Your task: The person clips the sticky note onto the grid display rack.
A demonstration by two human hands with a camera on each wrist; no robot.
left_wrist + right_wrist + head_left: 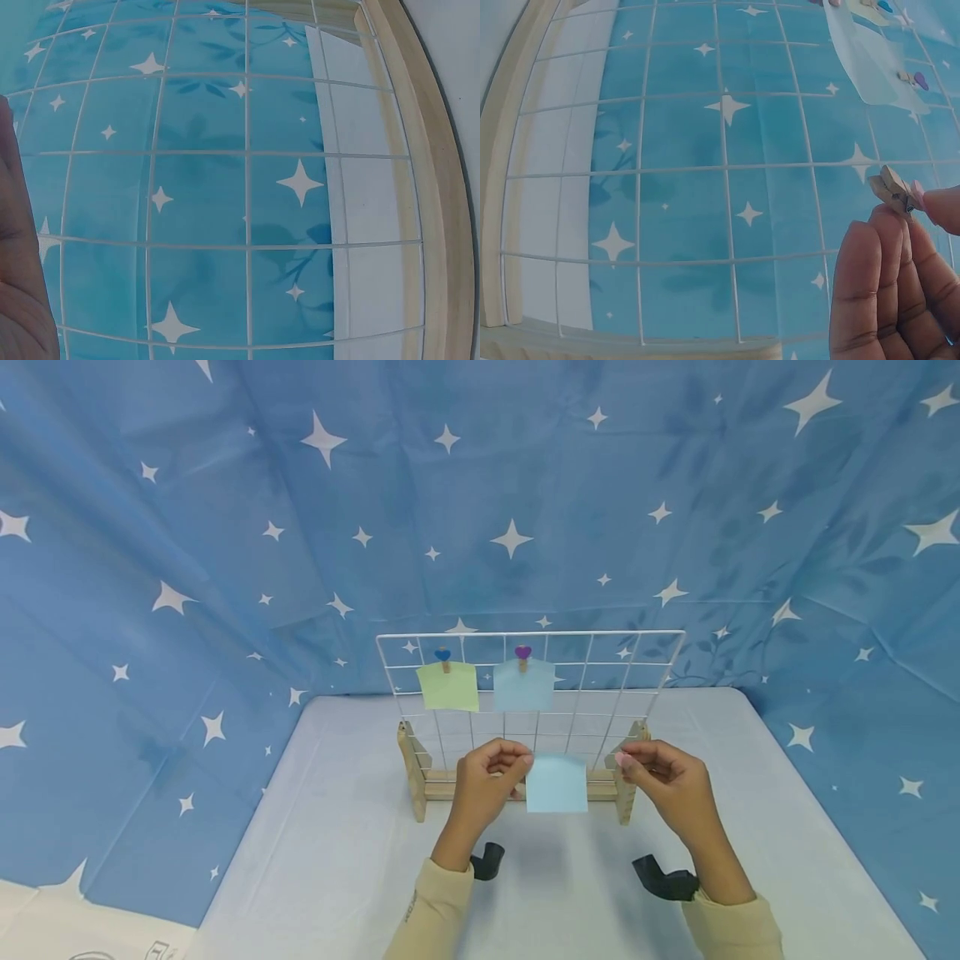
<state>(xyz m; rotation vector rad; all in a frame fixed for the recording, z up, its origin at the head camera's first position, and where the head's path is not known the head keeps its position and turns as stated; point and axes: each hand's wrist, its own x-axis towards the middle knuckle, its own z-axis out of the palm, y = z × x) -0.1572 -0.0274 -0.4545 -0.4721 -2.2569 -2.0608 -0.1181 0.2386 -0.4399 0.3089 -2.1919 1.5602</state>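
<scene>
In the head view my left hand (483, 789) pinches the upper left corner of a light blue paper note (557, 785), in front of a white wire grid (585, 632). My right hand (675, 785), to the right of the note and apart from it, holds a small wooden clothespin (891, 189) between thumb and fingers; something pink shows on it. Higher on the grid hang a green note (450, 689) under a blue-heart clothespin (443, 656) and another light blue note (525, 689) under a purple-heart clothespin (522, 653). The left wrist view shows only the hand's edge.
Wooden feet (415, 772) and a wooden crossbar (442, 791) hold the grid upright on a white table (345, 827). Behind it hangs a blue cloth (510, 477) with white stars. Black wrist mounts (663, 881) sit at both wrists.
</scene>
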